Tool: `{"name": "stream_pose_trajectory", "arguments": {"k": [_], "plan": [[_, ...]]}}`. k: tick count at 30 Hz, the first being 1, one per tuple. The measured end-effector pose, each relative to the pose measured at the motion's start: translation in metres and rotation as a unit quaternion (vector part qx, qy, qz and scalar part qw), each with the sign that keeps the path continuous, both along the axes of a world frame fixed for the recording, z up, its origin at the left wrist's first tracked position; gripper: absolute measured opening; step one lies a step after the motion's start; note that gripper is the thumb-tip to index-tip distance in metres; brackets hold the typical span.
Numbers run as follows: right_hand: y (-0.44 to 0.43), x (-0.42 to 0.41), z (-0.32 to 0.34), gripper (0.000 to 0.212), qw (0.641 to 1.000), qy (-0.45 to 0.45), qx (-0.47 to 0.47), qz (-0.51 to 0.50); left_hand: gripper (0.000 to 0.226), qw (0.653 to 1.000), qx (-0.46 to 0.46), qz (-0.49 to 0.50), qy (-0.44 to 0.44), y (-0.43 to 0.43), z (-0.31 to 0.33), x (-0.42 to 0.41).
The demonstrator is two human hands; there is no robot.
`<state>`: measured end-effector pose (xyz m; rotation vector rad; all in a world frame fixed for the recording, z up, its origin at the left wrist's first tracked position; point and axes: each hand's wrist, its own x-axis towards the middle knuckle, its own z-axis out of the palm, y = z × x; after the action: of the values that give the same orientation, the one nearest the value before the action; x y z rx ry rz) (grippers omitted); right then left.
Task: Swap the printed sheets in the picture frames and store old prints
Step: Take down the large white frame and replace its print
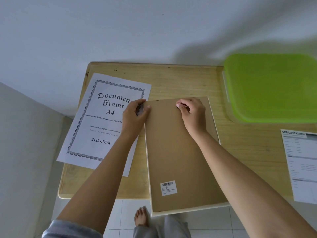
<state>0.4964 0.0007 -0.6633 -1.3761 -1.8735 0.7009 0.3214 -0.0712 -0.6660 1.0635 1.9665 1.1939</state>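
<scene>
So the frame (pixel 180 152) lies face down mid-table (pixel 180 79), long side running up the picture. Both hands work its top end: left hand (pixel 135 112) pinches the corner, right hand (pixel 192 110) has fingers curled on the backing, can't tell round what.

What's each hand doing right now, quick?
Left hand: grips the top left edge of the frame.
Right hand: fingers curled on the frame's back; cannot tell if they pinch anything.
</scene>
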Motion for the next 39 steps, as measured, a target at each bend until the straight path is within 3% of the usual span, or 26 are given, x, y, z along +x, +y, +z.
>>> {"name": "stream_pose_trajectory", "arguments": {"k": [16,25,31,39], "plan": [[0.001,0.004,-0.005,0.012,0.998,-0.014,0.053,0.012,0.038,0.999,0.01,-0.014,0.044,-0.003,-0.001,0.003],[0.004,0.007,-0.007,0.012,1.0,-0.007,0.027,0.004,0.034,0.993,-0.006,-0.055,0.101,-0.002,-0.003,0.001],[0.005,0.007,-0.006,0.011,1.0,-0.01,0.013,0.002,0.039,0.987,-0.022,-0.023,0.155,-0.016,0.008,0.011],[0.005,0.004,-0.005,0.011,0.999,-0.015,-0.016,-0.025,0.028,0.996,-0.058,0.015,0.072,-0.087,0.008,0.041]]}}
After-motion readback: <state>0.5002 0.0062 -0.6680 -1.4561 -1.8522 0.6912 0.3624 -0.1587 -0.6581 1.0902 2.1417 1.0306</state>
